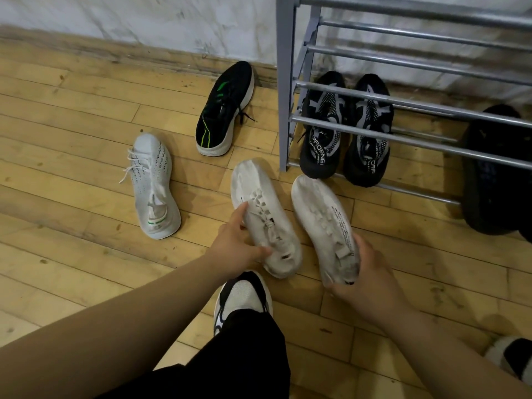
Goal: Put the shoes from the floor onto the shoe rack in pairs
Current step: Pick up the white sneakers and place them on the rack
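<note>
The left hand [240, 243] grips the left cream shoe [259, 203] near its heel and the right hand [365, 272] grips the right cream shoe [319, 214], toes toward the shoe rack [288, 82]. A black pair [324, 145] sits on its lowest rails. A white shoe [152, 182] and a black-green shoe [224, 108] lie apart on the floor [72, 139].

Single wide-angle view, worn on the head. Looks forward and steeply down, close over the left hand [237, 243] on the left cream shoe [256, 194] and the right hand [368, 273] on the right cream shoe [319, 208]. Takes in wooden floor [72, 156] leftward, shoe rack [286, 82] at upper right, wall [115, 12] along the top.
</note>
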The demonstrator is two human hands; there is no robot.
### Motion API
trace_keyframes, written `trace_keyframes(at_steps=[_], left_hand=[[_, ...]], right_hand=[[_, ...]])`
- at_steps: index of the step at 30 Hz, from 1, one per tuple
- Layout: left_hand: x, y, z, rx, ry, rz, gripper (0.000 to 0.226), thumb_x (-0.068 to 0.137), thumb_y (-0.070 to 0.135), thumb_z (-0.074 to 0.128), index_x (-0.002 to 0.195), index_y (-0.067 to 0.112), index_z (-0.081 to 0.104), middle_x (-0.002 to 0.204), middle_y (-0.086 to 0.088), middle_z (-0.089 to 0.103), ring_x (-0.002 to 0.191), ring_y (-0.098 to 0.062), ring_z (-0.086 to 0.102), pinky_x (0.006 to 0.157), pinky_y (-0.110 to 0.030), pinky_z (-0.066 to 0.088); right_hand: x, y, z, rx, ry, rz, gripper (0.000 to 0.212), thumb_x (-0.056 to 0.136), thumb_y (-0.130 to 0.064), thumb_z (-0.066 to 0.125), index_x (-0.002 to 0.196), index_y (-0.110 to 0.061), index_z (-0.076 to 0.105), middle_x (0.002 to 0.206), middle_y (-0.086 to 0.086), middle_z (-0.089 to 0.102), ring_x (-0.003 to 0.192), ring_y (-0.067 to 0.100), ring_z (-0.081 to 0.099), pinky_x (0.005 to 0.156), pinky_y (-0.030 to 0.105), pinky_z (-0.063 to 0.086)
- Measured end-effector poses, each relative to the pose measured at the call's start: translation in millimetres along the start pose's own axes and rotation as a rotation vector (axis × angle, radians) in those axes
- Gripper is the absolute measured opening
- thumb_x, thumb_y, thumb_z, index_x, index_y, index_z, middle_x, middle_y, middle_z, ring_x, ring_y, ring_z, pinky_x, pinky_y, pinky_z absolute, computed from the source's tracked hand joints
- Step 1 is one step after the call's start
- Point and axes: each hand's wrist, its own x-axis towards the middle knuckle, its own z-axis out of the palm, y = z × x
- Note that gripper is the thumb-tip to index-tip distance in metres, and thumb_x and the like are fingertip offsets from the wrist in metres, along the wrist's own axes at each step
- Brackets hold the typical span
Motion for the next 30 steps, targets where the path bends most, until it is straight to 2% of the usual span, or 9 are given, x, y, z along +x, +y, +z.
trace_keyframes(at_steps=[2, 4, 7, 11, 15, 18, 22, 26, 30], left_hand=[[1, 8, 6, -0.019, 0.016, 0.024, 0.111, 0.077, 0.013, 0.089, 0.160, 0.039, 0.021, 0.124, 0.011, 0.051, 0.112, -0.010, 0.058, 0.069, -0.010, 0.049], [2, 9, 12, -0.007, 0.052, 0.028, 0.101, 0.079, 0.011, 0.087, 0.157, 0.035, 0.028, 0.113, 0.017, 0.053, 0.114, -0.011, 0.057, 0.067, -0.008, 0.042], [3, 8, 17, 0.012, 0.060, 0.006, 0.097, 0.081, 0.020, 0.086, 0.156, 0.038, 0.028, 0.124, 0.009, 0.056, 0.113, -0.012, 0.060, 0.072, -0.014, 0.047], [11, 5, 20, 0.059, 0.073, 0.011, 0.100, 0.078, 0.027, 0.088, 0.155, 0.043, 0.026, 0.140, 0.000, 0.052, 0.120, -0.021, 0.061, 0.095, -0.038, 0.058], [18, 5, 20, 0.126, 0.117, 0.029, 0.094, 0.082, 0.015, 0.081, 0.156, 0.039, 0.029, 0.143, -0.005, 0.049, 0.118, -0.022, 0.058, 0.085, -0.028, 0.055], [12, 0, 18, 0.159, 0.038, 0.023, 0.095, 0.084, 0.009, 0.076, 0.155, 0.044, 0.025, 0.149, -0.002, 0.044, 0.124, -0.024, 0.058, 0.093, -0.037, 0.058], [-8, -12, 14, 0.292, -0.101, 0.052, 0.091, 0.088, 0.016, 0.075, 0.149, 0.057, 0.023, 0.146, 0.006, 0.044, 0.110, -0.017, 0.066, 0.089, -0.036, 0.061], [-11, -7, 11, 0.382, -0.154, 0.064, 0.094, 0.086, 0.017, 0.076, 0.147, 0.062, 0.020, 0.137, 0.005, 0.041, 0.095, -0.015, 0.069, 0.083, -0.038, 0.062], [-2, 7, 12, 0.401, -0.245, 0.054, 0.115, 0.065, 0.030, 0.081, 0.147, 0.065, 0.009, 0.141, -0.002, 0.048, 0.106, -0.028, 0.067, 0.086, -0.046, 0.062]], right_hand=[[1, 0, 0, 0.004, 0.001, -0.002, 0.121, 0.060, -0.073, 0.081, 0.158, -0.046, 0.016, 0.150, -0.007, 0.044, 0.133, 0.019, 0.048, 0.103, 0.049, 0.053], [1, 0, -2, 0.005, 0.004, -0.002, 0.123, 0.057, -0.074, 0.082, 0.157, -0.048, 0.016, 0.149, -0.008, 0.046, 0.132, 0.019, 0.050, 0.102, 0.048, 0.053], [-2, -2, -3, 0.012, -0.004, -0.004, 0.125, 0.057, -0.069, 0.085, 0.157, -0.050, 0.012, 0.146, -0.007, 0.045, 0.132, 0.019, 0.046, 0.106, 0.047, 0.050], [-5, -9, 1, 0.021, -0.064, 0.003, 0.128, 0.060, -0.060, 0.089, 0.158, -0.053, 0.008, 0.149, -0.003, 0.039, 0.138, 0.020, 0.040, 0.112, 0.042, 0.043], [2, -13, -3, 0.155, -0.085, 0.049, 0.114, 0.065, -0.059, 0.089, 0.156, -0.055, 0.021, 0.149, -0.007, 0.039, 0.139, 0.016, 0.040, 0.112, 0.041, 0.043], [14, -16, -12, 0.233, -0.065, 0.059, 0.101, 0.067, -0.063, 0.082, 0.152, -0.056, 0.028, 0.150, -0.010, 0.044, 0.132, 0.014, 0.049, 0.104, 0.042, 0.052], [15, -19, -20, 0.313, -0.063, 0.052, 0.077, 0.091, -0.041, 0.074, 0.155, -0.049, 0.032, 0.138, -0.021, 0.050, 0.111, -0.002, 0.055, 0.081, 0.018, 0.050], [7, -11, -22, 0.382, -0.101, 0.088, 0.069, 0.095, -0.037, 0.071, 0.150, -0.057, 0.034, 0.133, -0.013, 0.064, 0.114, 0.008, 0.066, 0.087, 0.033, 0.061], [4, -11, -25, 0.395, -0.111, 0.110, 0.064, 0.099, -0.032, 0.067, 0.151, -0.053, 0.037, 0.130, -0.013, 0.066, 0.111, 0.006, 0.067, 0.082, 0.026, 0.059]])
